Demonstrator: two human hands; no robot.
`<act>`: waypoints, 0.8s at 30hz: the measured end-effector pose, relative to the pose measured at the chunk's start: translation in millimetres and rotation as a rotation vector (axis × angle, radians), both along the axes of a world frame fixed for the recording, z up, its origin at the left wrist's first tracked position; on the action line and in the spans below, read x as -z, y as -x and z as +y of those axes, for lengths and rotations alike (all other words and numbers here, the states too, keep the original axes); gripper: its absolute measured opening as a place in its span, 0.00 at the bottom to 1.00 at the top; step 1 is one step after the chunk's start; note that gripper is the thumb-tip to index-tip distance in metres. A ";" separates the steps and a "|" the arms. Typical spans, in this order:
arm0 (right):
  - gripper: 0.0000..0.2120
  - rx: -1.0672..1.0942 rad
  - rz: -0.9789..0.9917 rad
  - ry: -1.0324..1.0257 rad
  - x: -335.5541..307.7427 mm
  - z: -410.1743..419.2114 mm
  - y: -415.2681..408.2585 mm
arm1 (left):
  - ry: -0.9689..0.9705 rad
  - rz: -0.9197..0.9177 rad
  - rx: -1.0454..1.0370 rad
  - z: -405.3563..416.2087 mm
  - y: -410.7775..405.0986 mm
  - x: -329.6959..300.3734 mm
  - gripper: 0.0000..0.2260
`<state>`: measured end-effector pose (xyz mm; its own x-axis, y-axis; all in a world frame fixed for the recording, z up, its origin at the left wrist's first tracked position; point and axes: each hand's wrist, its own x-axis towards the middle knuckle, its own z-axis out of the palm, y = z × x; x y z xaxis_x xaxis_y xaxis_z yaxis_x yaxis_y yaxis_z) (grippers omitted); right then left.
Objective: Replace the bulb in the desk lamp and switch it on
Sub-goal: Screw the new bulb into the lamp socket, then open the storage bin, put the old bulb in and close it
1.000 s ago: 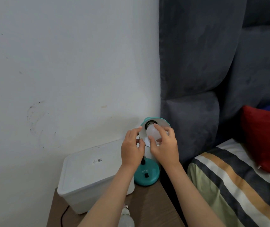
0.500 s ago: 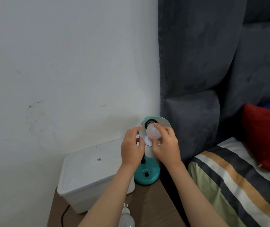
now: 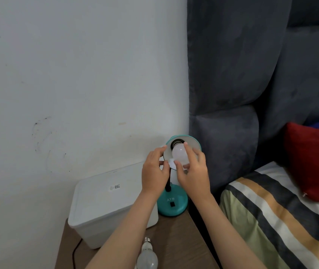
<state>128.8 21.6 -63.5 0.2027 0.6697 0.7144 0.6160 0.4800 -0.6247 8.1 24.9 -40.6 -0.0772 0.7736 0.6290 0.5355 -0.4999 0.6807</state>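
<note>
A teal desk lamp stands on the wooden bedside table, its round base (image 3: 172,205) with a black switch facing me and its shade (image 3: 192,143) tilted towards me. A white bulb (image 3: 180,153) sits in the shade's socket. My right hand (image 3: 193,171) grips that bulb with thumb and fingers around it. My left hand (image 3: 154,171) holds the left rim of the shade. A second white bulb (image 3: 147,258) lies loose on the table near the bottom edge, its screw cap pointing away from me.
A white lidded plastic box (image 3: 108,202) stands left of the lamp against the white wall. A black cord (image 3: 75,253) runs over the wooden table (image 3: 176,239). A grey padded headboard (image 3: 232,94) and a striped bed (image 3: 271,220) with a red pillow (image 3: 309,162) lie to the right.
My right hand's fingers have shifted slightly around the bulb in the socket. My left hand stays on the shade's rim, and the lamp has not moved.
</note>
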 end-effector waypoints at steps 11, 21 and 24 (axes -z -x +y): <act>0.26 -0.297 -0.102 0.208 42.5 -41.7 65.0 | 0.214 0.051 -0.289 -53.9 73.0 23.6 0.25; 0.63 -0.423 -0.354 0.852 20.7 9.3 94.0 | 0.734 0.089 -0.484 -91.3 203.1 49.3 0.53; 0.62 -0.415 -0.494 0.887 19.2 11.9 97.2 | 0.691 -0.079 -0.292 -99.0 208.0 51.0 0.43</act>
